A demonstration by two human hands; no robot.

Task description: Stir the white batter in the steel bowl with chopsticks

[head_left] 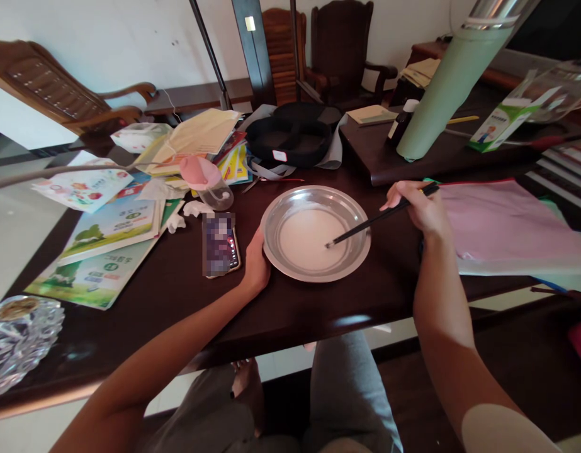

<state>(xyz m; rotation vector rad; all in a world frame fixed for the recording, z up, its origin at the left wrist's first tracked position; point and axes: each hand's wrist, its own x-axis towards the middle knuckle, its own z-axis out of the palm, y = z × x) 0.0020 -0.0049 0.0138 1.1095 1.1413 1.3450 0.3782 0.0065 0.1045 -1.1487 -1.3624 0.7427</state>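
Note:
A round metal dish with white liquid in it sits on the dark wooden table in front of me. My left hand rests against the dish's left rim, fingers curled round the edge. My right hand is closed on black chopsticks, whose tips dip into the white liquid near the dish's middle.
A phone lies just left of the dish. Picture books, papers and a pink-lidded cup crowd the left side. A glass bowl sits far left. A green flask, a black tray and a pink folder are behind and right.

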